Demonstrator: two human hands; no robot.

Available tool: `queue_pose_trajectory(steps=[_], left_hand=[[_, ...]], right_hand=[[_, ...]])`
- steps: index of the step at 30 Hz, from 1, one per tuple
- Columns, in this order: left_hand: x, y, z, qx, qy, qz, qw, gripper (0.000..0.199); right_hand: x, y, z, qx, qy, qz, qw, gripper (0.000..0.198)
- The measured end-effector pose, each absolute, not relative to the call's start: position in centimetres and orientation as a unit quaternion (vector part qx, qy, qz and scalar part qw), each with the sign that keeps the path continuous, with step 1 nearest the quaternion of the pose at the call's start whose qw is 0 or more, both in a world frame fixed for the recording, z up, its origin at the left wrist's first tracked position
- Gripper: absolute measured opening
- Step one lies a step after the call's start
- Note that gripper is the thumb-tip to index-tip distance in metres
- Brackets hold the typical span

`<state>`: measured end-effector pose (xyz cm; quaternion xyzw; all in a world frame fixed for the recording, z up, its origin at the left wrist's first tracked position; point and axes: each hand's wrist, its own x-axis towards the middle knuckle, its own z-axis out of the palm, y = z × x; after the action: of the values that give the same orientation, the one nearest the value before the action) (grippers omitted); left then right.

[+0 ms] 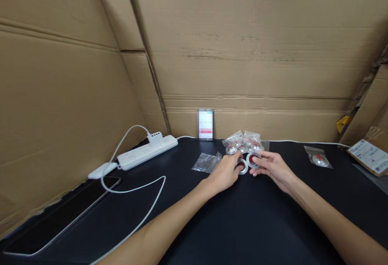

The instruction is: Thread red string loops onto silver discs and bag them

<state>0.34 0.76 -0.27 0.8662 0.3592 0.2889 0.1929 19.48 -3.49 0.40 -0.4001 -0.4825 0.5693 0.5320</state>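
In the head view, my left hand (224,172) is closed on a round disc (244,169) with a silvery rim and a dark red centre. My right hand (274,167) grips a second silver-rimmed disc (249,160), red in the middle, between thumb and fingers. The two discs are side by side, their rims almost touching, low over the black table. Just behind them lie several clear plastic bags (233,141) with shiny round pieces and red bits inside. A flat clear bag (207,162) rests left of my left hand.
A white power strip (145,153) with a charger (154,138) and loose cable stands left, near a dark tablet (65,214). A phone (205,125) leans on the cardboard wall (230,55). On the right are another filled bag (318,158) and a labelled package (370,155).
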Motion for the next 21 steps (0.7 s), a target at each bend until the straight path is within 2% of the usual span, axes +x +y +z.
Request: queue_pose_trajectory(steps=[3,5,8,12,17,21], left_hand=[[0.4,0.9,-0.1,0.845,0.358,0.320,0.235,0.007],[0.6,1.1,-0.2,0.814,0.369,0.339,0.295,0.005],[1.1,1.4,-0.4,0.732,0.388,0.356,0.433,0.014],[1.7,1.1,0.0,0.629,0.342,0.383,0.583,0.022],[2.1,-0.1,1.0,0.547,0.250,0.390,0.697,0.018],[2.3,-0.3,1.2,0.502,0.224,0.415,0.725,0.017]], right_hand=[[19.3,-3.4,0.2,-0.400,-0.497,0.554,0.534,0.038],[19.3,-3.3,0.1,-0.421,-0.532,0.492,0.546,0.040],[19.1,-3.4,0.0,-0.453,-0.619,0.313,0.559,0.032],[18.7,-4.1,0.1,-0.436,-0.726,0.100,0.522,0.024],[18.7,-4.0,-0.2,-0.433,-0.744,0.071,0.503,0.029],[19.2,-3.7,-0.2,-0.443,-0.727,0.085,0.517,0.027]])
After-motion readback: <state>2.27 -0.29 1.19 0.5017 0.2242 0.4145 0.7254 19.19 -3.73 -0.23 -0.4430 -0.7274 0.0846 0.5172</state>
